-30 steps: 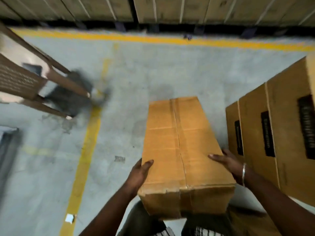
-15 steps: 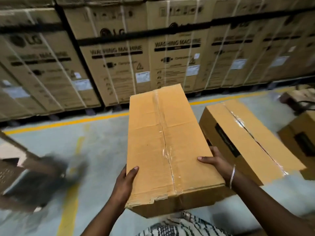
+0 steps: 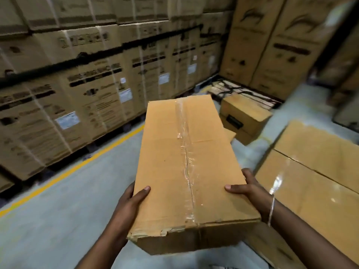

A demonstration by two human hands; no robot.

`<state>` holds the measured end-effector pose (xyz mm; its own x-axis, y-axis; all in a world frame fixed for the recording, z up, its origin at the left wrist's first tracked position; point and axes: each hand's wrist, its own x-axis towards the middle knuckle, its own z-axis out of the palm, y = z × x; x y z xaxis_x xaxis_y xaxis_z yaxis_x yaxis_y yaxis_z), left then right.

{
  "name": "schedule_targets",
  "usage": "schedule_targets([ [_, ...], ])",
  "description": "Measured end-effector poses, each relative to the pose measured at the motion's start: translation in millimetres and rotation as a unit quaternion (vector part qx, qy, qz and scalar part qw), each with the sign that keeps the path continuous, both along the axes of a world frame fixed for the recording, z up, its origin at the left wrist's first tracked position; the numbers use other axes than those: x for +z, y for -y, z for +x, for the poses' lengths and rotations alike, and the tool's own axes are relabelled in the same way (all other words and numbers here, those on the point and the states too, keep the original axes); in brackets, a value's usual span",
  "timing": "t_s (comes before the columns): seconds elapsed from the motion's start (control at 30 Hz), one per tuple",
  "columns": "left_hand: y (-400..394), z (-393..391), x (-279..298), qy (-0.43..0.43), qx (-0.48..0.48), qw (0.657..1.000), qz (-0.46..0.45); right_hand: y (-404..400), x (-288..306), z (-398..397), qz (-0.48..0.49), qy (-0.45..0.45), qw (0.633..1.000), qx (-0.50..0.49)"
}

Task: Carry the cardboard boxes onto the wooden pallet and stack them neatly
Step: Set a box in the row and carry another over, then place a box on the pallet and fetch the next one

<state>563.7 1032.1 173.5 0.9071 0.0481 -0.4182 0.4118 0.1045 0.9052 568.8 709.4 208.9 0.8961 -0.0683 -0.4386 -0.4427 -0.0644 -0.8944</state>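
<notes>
At lower centre, the left hand clasps the taped cardboard box by its left side, thumb over the top edge; the right hand grips the opposite side likewise. The box, held level between them at frame centre, looks stiff and probably moderately light, best held low along both long sides.

There is just one camera, worn on the person's head. It looks forward and down from close above a long cardboard box, which fills the middle. Farther off it faces a wall of big stacked cartons, blurry, maybe because the head is turning
</notes>
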Motion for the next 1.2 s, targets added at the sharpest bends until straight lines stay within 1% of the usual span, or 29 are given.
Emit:
schedule_targets([
  [0.1,40,1,10,-0.010,-0.089,0.996,-0.023,40,6,-52,0.017,0.001,0.998,-0.066],
  [0.2,88,-1,14,-0.019,-0.159,0.987,-0.026,83,3,-98,0.017,0.006,0.993,-0.116],
  [0.37,188,-25,15,-0.037,-0.264,0.964,-0.006,166,-14,-181,0.005,0.017,0.976,-0.215],
  [0.5,289,-70,6,-0.052,-0.318,0.947,0.009,244,-29,-265,0.019,0.019,0.954,-0.298],
  [0.6,360,-109,1,-0.059,-0.363,0.930,0.016,297,-34,-328,0.025,0.004,0.940,-0.341],
  [0.7,425,-149,2,-0.067,-0.413,0.908,0.018,348,-35,-384,0.029,0.002,0.928,-0.372],
  [0.8,480,-181,-3,-0.069,-0.440,0.895,0.020,391,-33,-430,0.045,-0.003,0.916,-0.399],
  [0.87,511,-197,-2,-0.062,-0.454,0.889,0.022,412,-33,-449,0.047,-0.001,0.910,-0.411],
  [0.97,558,-211,1,-0.059,-0.451,0.890,0.030,446,-36,-469,0.047,0.010,0.899,-0.435],
  [1.07,600,-208,-4,-0.056,-0.470,0.880,0.025,478,-39,-474,0.048,0.018,0.887,-0.460],
  [1.2,655,-192,-17,-0.045,-0.479,0.876,0.021,525,-45,-467,0.044,0.018,0.873,-0.485],
])
